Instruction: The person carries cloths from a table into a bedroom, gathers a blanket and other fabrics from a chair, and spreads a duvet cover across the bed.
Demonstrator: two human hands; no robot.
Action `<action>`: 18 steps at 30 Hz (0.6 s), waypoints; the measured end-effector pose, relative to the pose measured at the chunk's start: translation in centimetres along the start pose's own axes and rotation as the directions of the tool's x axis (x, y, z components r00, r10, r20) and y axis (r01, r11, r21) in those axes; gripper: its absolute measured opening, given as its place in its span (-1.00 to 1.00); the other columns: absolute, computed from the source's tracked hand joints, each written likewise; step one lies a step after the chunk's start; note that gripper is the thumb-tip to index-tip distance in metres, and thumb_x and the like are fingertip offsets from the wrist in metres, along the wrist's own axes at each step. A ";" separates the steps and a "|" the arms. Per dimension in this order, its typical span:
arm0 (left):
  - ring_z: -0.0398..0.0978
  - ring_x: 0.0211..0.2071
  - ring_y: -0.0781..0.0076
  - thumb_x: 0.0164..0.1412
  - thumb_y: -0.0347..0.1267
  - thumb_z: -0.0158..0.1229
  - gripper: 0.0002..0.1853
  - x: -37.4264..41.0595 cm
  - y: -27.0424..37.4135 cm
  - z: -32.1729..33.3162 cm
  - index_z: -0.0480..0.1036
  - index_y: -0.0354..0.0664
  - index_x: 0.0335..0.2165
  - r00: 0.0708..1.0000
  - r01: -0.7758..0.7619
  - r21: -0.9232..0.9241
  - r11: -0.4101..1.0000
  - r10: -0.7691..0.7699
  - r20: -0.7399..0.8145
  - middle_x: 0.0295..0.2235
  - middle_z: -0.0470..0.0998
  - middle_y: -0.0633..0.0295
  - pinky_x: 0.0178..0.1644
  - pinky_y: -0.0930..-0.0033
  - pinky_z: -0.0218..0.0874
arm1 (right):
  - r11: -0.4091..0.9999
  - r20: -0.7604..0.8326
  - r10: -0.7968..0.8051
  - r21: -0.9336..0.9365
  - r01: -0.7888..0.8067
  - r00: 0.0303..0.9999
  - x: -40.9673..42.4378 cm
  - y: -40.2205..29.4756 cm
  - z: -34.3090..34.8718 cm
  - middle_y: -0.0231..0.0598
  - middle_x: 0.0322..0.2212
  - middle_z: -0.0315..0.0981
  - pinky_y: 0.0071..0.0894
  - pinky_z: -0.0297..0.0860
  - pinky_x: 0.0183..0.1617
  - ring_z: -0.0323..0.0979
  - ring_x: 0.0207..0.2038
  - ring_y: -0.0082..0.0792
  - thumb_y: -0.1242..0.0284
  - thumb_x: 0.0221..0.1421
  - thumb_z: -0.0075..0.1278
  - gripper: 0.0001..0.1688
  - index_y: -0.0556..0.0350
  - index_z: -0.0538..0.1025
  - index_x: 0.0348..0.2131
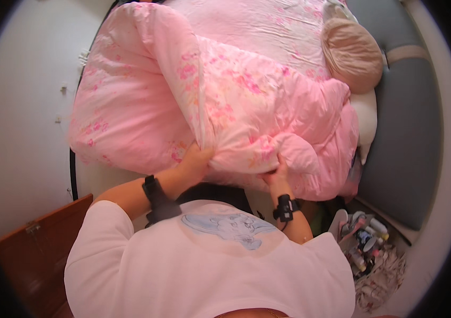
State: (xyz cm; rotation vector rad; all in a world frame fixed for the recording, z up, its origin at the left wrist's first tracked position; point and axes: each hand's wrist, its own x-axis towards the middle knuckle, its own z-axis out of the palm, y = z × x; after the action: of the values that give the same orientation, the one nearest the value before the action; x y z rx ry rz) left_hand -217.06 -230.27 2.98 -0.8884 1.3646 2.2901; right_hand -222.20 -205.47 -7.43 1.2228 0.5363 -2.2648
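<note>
A pink floral duvet (241,91) lies bunched and partly folded over the near side of the bed. My left hand (197,159) grips a gathered edge of it, where a long seam runs down to my fingers. Farther right, my right hand (279,171) holds the duvet's near edge, thumb on top and the other fingers mostly hidden beneath the cloth. Between both hands the edge is drawn into a puffy roll. Black bands circle both of my wrists.
A grey padded headboard (404,119) stands at the right, with a round beige cushion (352,55) and a white pillow (364,119) against it. Bottles and other items crowd a spot (368,238) at the lower right. A brown wooden panel (42,246) is at the lower left.
</note>
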 end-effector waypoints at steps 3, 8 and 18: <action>0.43 -0.20 0.22 0.02 -0.52 -0.06 -0.56 -4.6 1.7 1.0 0.20 -0.35 -0.06 0.990 0.137 -0.213 0.967 -0.130 0.047 -0.19 0.39 0.05 -0.19 0.18 0.36 | 0.986 0.019 -0.158 -0.044 0.159 0.987 -3.5 -2.9 1.4 -0.14 -0.07 0.30 -0.08 0.19 0.08 0.25 0.00 -0.16 0.23 0.00 -0.20 -0.47 0.15 0.34 -0.07; 0.44 -0.25 0.22 -0.03 -0.37 0.10 -0.41 -3.2 3.1 -7.7 0.14 -0.27 0.00 0.898 0.394 0.043 0.918 -0.394 0.197 -0.14 0.36 0.07 -0.27 0.26 0.37 | 0.757 0.498 -0.171 -0.486 0.437 0.850 -15.2 -2.3 6.1 -0.14 -0.09 0.30 -0.24 0.19 0.07 0.27 -0.02 -0.21 0.39 -0.10 -0.10 -0.45 0.31 0.31 -0.08; -0.04 0.11 -0.17 -0.15 -0.07 0.14 -0.24 16.6 17.6 -5.6 0.18 -0.13 0.04 0.959 -0.169 0.971 -0.167 0.201 0.201 0.07 0.12 -0.06 0.06 -0.24 -0.12 | 0.471 0.395 -0.596 -0.533 0.703 0.699 -32.0 6.9 3.9 -0.12 -0.12 0.29 -0.35 0.21 0.04 0.28 -0.08 -0.22 0.40 -0.13 -0.10 -0.42 0.29 0.27 -0.06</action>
State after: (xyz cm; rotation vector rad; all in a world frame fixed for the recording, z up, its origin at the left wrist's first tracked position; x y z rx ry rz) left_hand -237.51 -244.23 1.84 -0.0481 2.6508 0.4969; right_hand -205.65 -205.31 21.11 0.4735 1.8310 -2.3293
